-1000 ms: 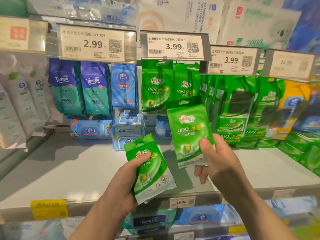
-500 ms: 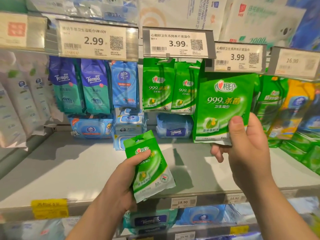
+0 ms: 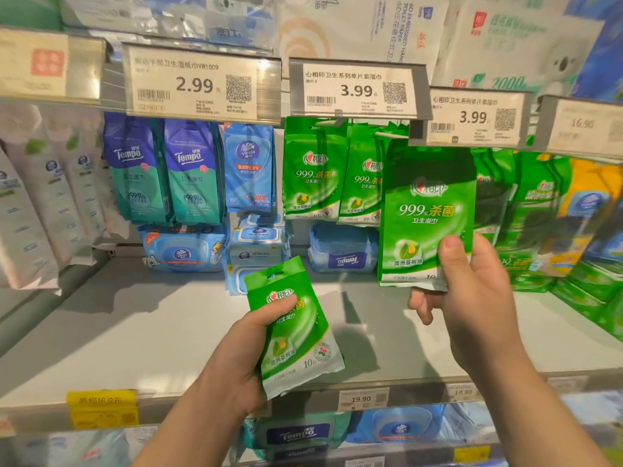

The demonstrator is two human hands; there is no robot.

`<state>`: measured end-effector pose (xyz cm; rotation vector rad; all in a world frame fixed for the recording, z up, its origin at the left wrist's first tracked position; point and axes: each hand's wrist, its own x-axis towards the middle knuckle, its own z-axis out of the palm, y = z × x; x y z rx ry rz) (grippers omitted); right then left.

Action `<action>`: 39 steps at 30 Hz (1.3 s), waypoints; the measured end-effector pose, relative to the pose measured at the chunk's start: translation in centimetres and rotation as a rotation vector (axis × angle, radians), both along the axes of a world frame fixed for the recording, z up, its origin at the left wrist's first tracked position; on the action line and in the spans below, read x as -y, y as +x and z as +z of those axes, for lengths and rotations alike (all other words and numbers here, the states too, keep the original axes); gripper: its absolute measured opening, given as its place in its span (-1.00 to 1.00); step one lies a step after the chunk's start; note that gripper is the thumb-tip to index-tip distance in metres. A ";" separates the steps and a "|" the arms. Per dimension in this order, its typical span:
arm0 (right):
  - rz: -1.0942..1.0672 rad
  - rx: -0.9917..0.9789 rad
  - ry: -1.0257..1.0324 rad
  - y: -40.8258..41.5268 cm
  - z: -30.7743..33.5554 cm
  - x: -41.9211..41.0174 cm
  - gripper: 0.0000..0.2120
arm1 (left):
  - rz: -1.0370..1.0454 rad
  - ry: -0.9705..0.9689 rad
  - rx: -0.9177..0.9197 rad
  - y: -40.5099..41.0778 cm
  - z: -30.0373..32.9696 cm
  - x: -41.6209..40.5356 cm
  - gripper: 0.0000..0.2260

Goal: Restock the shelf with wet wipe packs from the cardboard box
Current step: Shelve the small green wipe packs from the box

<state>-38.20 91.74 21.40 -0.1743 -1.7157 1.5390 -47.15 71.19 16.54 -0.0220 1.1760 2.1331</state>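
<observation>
Shop shelf (image 3: 135, 335), 2 green wipe packs: 1 per hand.

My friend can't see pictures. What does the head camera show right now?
A person's right hand lifts a green wet wipe pack toward the hanging green packs under a 3.99 price tag, while the left hand holds a second green pack lower down, above a grey shelf. Blue Tempo packs hang to the left.
</observation>
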 end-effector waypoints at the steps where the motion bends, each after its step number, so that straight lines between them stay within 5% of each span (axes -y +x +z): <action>1: 0.002 0.004 -0.008 -0.1 0.0 0.0 -0.80 | -0.001 -0.002 0.002 0.0 0.0 0.0 -0.87; 25: 0.027 0.011 -0.047 -1.5 -0.1 -0.4 -0.73 | 0.012 -0.005 0.027 -0.4 -0.7 0.6 -0.89; 29: 0.122 0.037 -0.249 -1.9 -0.4 0.0 -0.65 | 0.006 -0.007 0.018 -0.5 -0.7 0.7 -0.86; 33: 0.260 0.049 -0.477 -2.0 -0.8 0.9 -0.79 | 0.019 0.003 0.013 -0.7 -0.7 1.1 -0.87; 39: 0.295 0.059 -0.531 -3.9 -0.4 1.9 -0.86 | 0.035 0.024 0.002 -0.8 -0.6 1.6 -0.86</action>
